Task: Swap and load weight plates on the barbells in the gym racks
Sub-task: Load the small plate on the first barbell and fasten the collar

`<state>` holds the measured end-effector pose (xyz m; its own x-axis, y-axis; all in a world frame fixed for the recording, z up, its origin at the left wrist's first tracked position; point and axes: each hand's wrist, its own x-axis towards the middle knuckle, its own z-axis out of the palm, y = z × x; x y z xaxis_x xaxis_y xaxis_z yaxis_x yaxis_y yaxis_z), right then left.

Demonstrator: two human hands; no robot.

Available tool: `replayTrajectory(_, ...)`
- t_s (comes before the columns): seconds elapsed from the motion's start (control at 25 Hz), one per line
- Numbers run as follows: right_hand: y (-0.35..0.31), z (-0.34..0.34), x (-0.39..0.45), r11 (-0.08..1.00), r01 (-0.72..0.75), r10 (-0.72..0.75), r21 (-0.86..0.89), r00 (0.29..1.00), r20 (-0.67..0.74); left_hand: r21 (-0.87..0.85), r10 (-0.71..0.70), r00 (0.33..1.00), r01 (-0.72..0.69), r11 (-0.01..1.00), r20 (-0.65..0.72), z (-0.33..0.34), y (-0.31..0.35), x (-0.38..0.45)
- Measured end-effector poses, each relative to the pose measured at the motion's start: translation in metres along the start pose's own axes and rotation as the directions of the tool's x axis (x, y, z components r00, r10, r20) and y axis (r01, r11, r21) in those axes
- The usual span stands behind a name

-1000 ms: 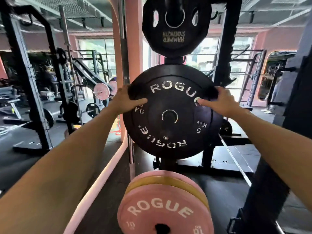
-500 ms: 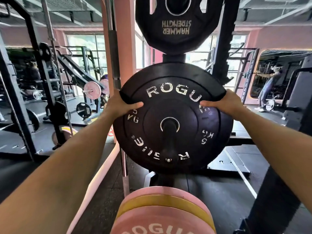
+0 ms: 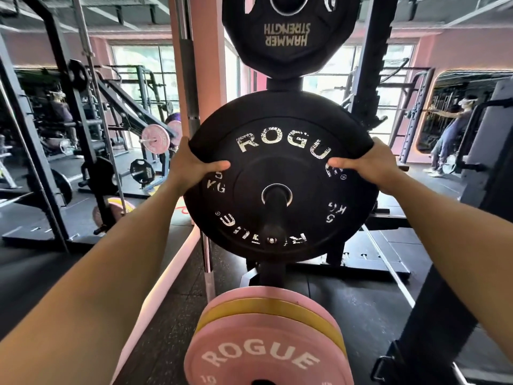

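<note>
Grip: left hand [image 3: 191, 168] and right hand [image 3: 369, 162] are clasping the black Rogue plate [image 3: 280, 176] at ten and two o'clock, thumbs across its face.
Change: plate bore is now sitting around the storage peg [image 3: 273, 218], where a second ago it was only lining up; racking is looking nearly finished.
Pose: both forearms are reaching forward, wrists level.
Location: plate is hanging between the Hammer Strength plate [image 3: 286, 34] at twelve and the pink plates [image 3: 266, 354] at six.

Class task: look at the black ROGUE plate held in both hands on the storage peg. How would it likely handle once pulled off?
The black ROGUE plate is marked 5 KG, so probably light for its width. It looks like stiff matte rubber, likely grippy. Round-edged, it could roll if set down upright. The left hand and right hand grip its upper rim.
</note>
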<state>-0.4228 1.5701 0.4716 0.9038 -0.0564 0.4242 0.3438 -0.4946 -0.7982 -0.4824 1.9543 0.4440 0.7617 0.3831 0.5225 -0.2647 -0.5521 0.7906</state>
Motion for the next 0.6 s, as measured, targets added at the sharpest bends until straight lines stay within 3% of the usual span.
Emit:
replayTrajectory(0.48, -0.016, -0.041, -0.095, 0.993, 0.058, -0.064, 0.103, 0.996, 0.059, -0.043, 0.098, 0.994, -0.096, 0.994, 0.050, -0.066, 0.058, -0.103)
replayTrajectory(0.6, -0.025, -0.050, -0.118, 0.994, 0.053, -0.059, 0.100, 0.996, 0.064, -0.056, 0.049, 0.998, -0.047, 0.997, 0.037, -0.081, 0.065, -0.122)
